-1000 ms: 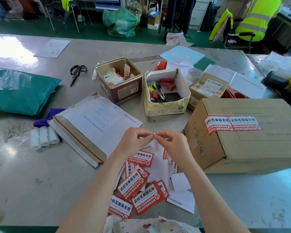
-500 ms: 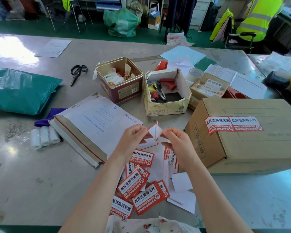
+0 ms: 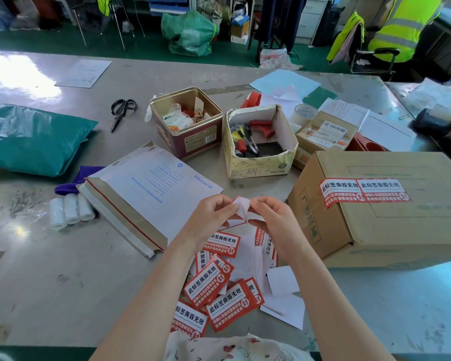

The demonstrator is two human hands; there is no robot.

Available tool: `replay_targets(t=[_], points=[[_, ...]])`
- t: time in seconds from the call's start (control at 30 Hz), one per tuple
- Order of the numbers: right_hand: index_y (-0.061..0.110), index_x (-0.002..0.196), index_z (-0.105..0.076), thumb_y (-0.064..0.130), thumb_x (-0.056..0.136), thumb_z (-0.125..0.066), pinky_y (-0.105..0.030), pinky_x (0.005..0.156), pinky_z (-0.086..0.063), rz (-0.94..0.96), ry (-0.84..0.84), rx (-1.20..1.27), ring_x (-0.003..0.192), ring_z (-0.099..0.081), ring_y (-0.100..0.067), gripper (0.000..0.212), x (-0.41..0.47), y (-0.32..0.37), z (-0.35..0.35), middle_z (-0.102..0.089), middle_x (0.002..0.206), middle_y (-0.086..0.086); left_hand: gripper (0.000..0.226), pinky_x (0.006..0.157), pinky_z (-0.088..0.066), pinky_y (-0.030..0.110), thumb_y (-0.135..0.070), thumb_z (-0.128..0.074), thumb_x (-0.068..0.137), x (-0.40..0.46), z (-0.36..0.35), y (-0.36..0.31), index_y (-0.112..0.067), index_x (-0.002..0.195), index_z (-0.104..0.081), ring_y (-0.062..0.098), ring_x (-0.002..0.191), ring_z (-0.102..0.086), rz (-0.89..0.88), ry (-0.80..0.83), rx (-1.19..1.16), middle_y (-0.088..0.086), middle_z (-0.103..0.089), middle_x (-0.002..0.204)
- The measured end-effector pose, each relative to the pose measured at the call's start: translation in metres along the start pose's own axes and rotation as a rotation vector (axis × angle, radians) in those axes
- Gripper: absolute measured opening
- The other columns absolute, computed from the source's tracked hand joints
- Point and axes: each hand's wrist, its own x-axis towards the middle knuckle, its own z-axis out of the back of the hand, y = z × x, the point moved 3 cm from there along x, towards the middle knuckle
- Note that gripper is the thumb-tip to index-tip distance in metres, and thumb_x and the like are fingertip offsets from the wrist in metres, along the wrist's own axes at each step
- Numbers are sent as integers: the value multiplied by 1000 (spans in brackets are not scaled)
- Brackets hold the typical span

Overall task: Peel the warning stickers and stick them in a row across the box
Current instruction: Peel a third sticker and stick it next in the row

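Observation:
My left hand (image 3: 211, 216) and my right hand (image 3: 273, 220) meet above the table's middle, and both pinch one warning sticker (image 3: 241, 209). Its white backing is partly split from the red-edged label between my fingertips. Below my hands lies a loose pile of red-and-white warning stickers (image 3: 219, 287) mixed with white backing papers (image 3: 284, 295). The brown cardboard box (image 3: 391, 225) stands to the right. Two stickers (image 3: 365, 192) sit side by side on its top, near the left edge.
A white document envelope (image 3: 146, 194) lies left of my hands, with paper rolls (image 3: 71, 212) and a green mailer bag (image 3: 29, 139) further left. Behind stand a metal tin (image 3: 185, 123), an open carton of tools (image 3: 258, 142), scissors (image 3: 120, 110) and a small parcel (image 3: 326, 134).
My fingers have drawn slightly apart and the sticker's white backing has lifted away from the label. Both hands stay at the same spot above the pile.

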Motion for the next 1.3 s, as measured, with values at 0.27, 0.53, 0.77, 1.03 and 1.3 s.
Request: replay_targets(t=[0.27,0.53,0.77,1.03,1.3], points=[[9,80,-65,16,91,-53,-27,73,-55,1,-3,113,81,-68,-19,17,2,1,4,-71,101,-6,8,61,-51,27,-19,-55,88,7,1,18,-12,85,-56,21,66,-69,188,-8,-40,9,-71,90],[16,65,-61,17,92,-48,-41,106,-40,36,42,143,109,-62,-21,30,8,1,9,-65,120,5,15,71,-56,34,-34,-59,87,12,10,27,-21,94,-57,23,72,-70,229,-75,60,4,-68,95],[18,74,-59,15,94,-39,-47,111,-32,-34,17,139,110,-59,-23,28,12,-10,11,-71,99,-6,10,75,-54,34,-32,-58,88,16,18,29,-25,82,-54,23,87,-65,198,-164,142,5,-65,101],[22,89,-58,25,99,-35,-47,110,-33,-70,-42,66,106,-61,-20,25,12,-15,15,-69,88,0,8,63,-42,23,-26,-57,90,21,20,33,-21,83,-54,18,85,-60,180,-202,177,6,-64,100],[34,109,-57,30,98,-38,-43,108,-34,-36,-30,-35,108,-58,-9,22,11,-13,16,-66,103,13,3,79,-48,32,-19,-56,90,25,23,42,-18,89,-54,17,87,-53,181,-300,191,4,-59,99]])
